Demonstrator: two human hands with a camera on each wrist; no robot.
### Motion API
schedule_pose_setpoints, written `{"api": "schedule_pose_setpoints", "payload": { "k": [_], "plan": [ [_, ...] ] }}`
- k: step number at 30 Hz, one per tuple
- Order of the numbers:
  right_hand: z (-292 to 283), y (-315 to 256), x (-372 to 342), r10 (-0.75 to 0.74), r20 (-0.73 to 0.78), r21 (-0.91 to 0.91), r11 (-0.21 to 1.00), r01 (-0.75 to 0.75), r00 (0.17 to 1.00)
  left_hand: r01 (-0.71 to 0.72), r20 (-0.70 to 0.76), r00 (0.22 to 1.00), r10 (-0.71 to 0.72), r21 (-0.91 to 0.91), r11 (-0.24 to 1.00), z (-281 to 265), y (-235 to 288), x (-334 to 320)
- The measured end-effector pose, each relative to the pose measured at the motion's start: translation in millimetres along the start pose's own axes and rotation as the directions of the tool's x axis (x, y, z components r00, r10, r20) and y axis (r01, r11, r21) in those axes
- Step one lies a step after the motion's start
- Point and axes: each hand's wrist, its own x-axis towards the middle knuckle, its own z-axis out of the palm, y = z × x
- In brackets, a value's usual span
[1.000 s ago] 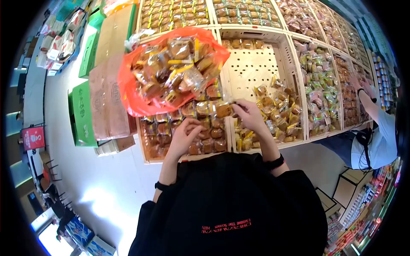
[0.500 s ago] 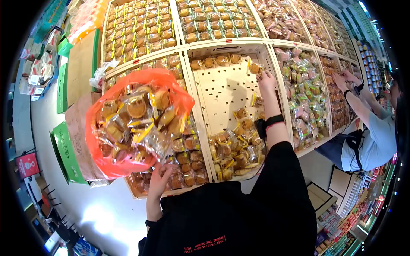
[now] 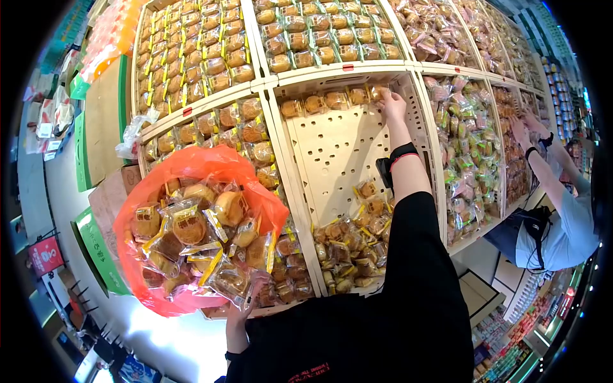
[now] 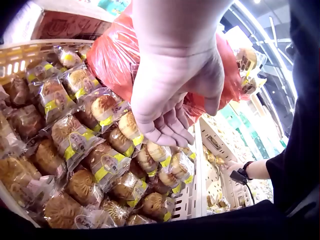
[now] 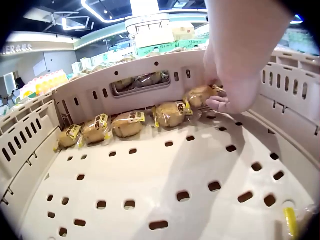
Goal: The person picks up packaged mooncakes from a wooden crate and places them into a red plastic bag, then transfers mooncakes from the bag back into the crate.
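Note:
At the far right corner of a cream plastic crate [image 3: 332,153], my right hand [image 3: 393,107] pinches a wrapped pastry [image 5: 199,96] by its right end. The pastry ends a row of wrapped pastries [image 5: 127,125] along the crate's back wall. My left hand [image 4: 175,85] hangs with loosely curled fingers over a crate of brown wrapped pastries [image 4: 82,187], holding nothing. In the left wrist view it overlaps the red plastic bag [image 4: 116,52]. That bag, heaped with wrapped pastries [image 3: 189,226], sits on the left crate in the head view.
Loose wrapped pastries [image 3: 351,249] pile at the cream crate's near end. More filled crates stand behind and to the right, one with green and pink packets [image 3: 465,153]. Cardboard boxes [image 3: 105,121] line the left side. Another person [image 3: 555,217] reaches into crates at right.
My right hand has carried a wrapped pastry from the near crates to the far row's right end. My left hand has moved down beside the bag. The head view has shifted.

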Motion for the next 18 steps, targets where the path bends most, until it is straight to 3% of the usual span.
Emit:
{"api": "schedule_pose_setpoints", "payload": {
  "k": [4,5,7,8,10,12,14,15,17,18],
  "plan": [
    [11,12,-4,-0.073,-0.101,-0.105,0.992,0.062,0.992,0.075,-0.077,0.994,-0.079,-0.049,0.996,-4,-15,-2],
    [11,11,-5,-0.141,-0.167,-0.289,0.953,0.088,0.976,0.076,-0.081,0.993,-0.080,-0.046,0.996,-6,-22,-3],
    [13,7,-13,-0.302,-0.253,-0.623,0.777,0.083,0.919,0.312,-0.135,0.929,-0.344,-0.214,0.926,-19,-45,-8],
    [15,8,-15,-0.298,-0.257,-0.619,0.781,0.081,0.919,0.312,-0.137,0.929,-0.344,-0.208,0.927,-37,-87,-16],
    [18,9,-18,-0.348,-0.242,-0.677,0.729,0.099,0.906,0.239,-0.077,0.971,-0.226,0.282,0.929,-78,-177,-32],
    [13,20,-10,-0.360,-0.183,-0.672,0.725,0.152,0.915,0.163,-0.069,0.986,-0.149,0.316,0.935,-58,-128,-21],
    [11,24,-15,-0.374,-0.117,-0.665,0.717,0.207,0.920,0.105,-0.040,0.994,-0.106,-0.028,0.994,-29,-62,-8],
    [10,22,-26,-0.450,-0.124,-0.652,0.709,0.269,0.884,0.119,-0.106,0.988,-0.114,0.043,0.992,-15,-37,-7],
    [6,16,-54,-0.527,-0.137,-0.636,0.696,0.333,0.839,0.094,-0.096,0.991,-0.091,0.034,0.995,-2,-3,-1],
    [2,9,-73,-0.317,-0.082,-0.423,0.869,0.255,0.945,0.074,-0.087,0.994,-0.072,0.024,0.997,-1,5,-1]
  ]
}}
